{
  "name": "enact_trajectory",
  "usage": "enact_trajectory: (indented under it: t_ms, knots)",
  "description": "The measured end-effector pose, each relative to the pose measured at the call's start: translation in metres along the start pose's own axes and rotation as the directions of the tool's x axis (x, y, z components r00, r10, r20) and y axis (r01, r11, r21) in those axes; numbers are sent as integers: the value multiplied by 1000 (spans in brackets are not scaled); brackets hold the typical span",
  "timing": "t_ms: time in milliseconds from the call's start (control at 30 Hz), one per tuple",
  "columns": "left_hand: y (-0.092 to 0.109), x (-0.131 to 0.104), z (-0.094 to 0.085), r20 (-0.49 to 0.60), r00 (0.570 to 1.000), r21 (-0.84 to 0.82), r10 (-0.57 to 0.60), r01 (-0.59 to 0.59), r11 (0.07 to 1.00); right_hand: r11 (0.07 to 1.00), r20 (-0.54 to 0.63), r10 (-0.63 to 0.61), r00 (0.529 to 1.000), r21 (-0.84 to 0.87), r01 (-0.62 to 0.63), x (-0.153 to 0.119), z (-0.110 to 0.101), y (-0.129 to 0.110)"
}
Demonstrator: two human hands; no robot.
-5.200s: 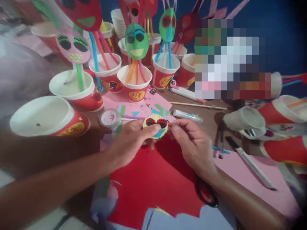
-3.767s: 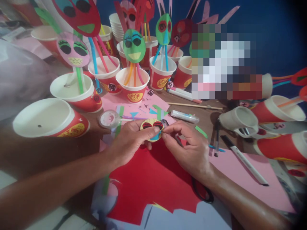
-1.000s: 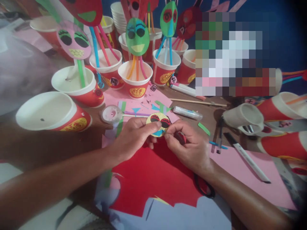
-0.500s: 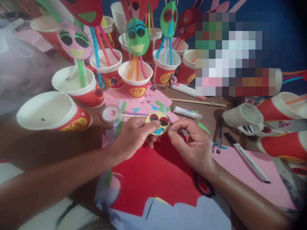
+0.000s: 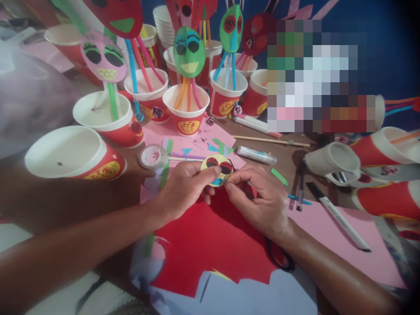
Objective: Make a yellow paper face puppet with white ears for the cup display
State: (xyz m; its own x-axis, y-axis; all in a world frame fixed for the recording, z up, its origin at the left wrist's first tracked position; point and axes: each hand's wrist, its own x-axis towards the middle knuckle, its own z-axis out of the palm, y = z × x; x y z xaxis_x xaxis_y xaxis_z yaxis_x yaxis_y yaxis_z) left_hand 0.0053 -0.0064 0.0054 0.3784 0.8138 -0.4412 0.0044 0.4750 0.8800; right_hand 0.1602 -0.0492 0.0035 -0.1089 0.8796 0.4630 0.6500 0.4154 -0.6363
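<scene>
A round yellow paper face (image 5: 214, 161) with black-and-red eyes and a blue paper mouth (image 5: 217, 181) is held up over the red paper. My left hand (image 5: 188, 188) grips it from the left, thumb across its front and fingers behind. My right hand (image 5: 257, 197) is closed in a pinch, its fingertips at the face's lower right edge beside the blue mouth. Whatever is between those fingertips is too small to make out. Beneath both hands lies a cut sheet of red paper (image 5: 210, 240). A black loop handle (image 5: 285, 259) shows partly under my right forearm.
Red-and-white paper cups (image 5: 186, 114) holding straws and paper faces stand behind my hands. A tape roll (image 5: 152, 156), a clear-bodied tube (image 5: 256, 155) and paper scraps lie nearby. At right are a white mug (image 5: 333, 159), a marker (image 5: 343, 221) and pink paper (image 5: 367, 258).
My right hand has shifted left, bringing its pinched fingertips from beside the yellow face onto its lower right edge at the mouth. My left hand keeps its hold.
</scene>
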Motion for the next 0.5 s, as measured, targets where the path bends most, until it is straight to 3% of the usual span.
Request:
enact_trajectory:
  t_ms: [167,300,433,500]
  knots:
    - [1,0,0,-4,1000,-20,-21,21,1000,999,7,22,1000,26,-23,0,-1,-2]
    - [0,-1,-4,79,997,-10,24,-23,1000,978,6,165,986,127,-164,0,1,-2]
    - [-1,-1,-9,153,986,-5,72,-72,997,868,69,401,913,289,-403,1,2,0]
    - [-2,0,-9,153,985,40,77,-84,996,811,104,460,882,354,-465,2,2,2]
